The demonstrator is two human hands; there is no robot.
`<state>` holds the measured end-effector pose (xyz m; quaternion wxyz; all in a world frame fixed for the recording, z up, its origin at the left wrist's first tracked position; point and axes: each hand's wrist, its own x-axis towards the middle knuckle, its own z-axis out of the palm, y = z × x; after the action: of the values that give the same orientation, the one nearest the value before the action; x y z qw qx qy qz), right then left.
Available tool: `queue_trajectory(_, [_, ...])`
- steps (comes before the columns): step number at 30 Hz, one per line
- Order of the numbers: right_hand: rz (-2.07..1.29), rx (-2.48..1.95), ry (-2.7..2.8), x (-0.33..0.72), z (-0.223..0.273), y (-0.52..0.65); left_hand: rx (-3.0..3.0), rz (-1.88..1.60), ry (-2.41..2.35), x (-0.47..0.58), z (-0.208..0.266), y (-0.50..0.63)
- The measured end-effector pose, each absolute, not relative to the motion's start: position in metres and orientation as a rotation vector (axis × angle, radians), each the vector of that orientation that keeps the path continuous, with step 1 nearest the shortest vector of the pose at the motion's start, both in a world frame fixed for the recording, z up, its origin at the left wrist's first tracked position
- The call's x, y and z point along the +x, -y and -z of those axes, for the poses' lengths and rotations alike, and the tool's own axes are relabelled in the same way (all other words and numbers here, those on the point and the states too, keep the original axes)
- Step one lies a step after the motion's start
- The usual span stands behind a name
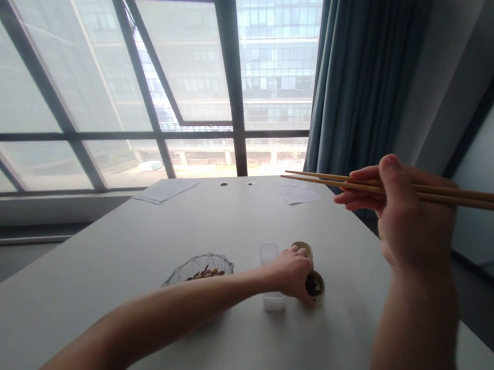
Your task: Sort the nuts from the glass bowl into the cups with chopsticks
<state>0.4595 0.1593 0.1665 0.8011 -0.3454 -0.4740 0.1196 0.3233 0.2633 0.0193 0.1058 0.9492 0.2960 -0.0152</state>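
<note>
My right hand [414,216] is raised at the right, closed around a pair of wooden chopsticks [472,199]. They lie nearly level, their thin tips pointing left, close together and well above the table. My left hand [292,272] reaches across to two small round cups. Its thumb presses low against the side of the nearer cup [317,288], which has something dark inside. The other fingers curl at the rim of the farther cup [303,246]; their exact hold is partly hidden. Under my left wrist sits a clear plastic container [274,302], largely covered by the hand.
A faceted clear glass bowl [222,262] with brown nut-like pieces stands behind my left forearm. Sheets of paper lie at the far left [167,190] and far right [299,194] of the white table [316,368]. Windows and a dark blue curtain [361,72] stand beyond.
</note>
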Motion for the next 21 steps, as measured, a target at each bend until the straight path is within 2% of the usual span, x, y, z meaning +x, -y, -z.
queue_trajectory(10, [-0.178,-0.707,0.968,0.456,-0.172,-0.142,2.437,-0.523,-0.920,0.240,-0.087,-0.258])
queue_trajectory(13, [-0.239,-0.729,1.115,0.443,-0.168,-0.134,2.389,-0.673,-0.949,0.196,-0.088,-0.249])
queue_trajectory(16, [-0.443,-0.805,1.371,0.418,-0.157,-0.133,2.351,-0.765,-1.006,0.156,-0.083,-0.235])
queue_trajectory(21, [-0.625,-0.795,1.809,0.358,-0.130,-0.148,2.316,-0.800,-1.077,0.111,-0.078,-0.209])
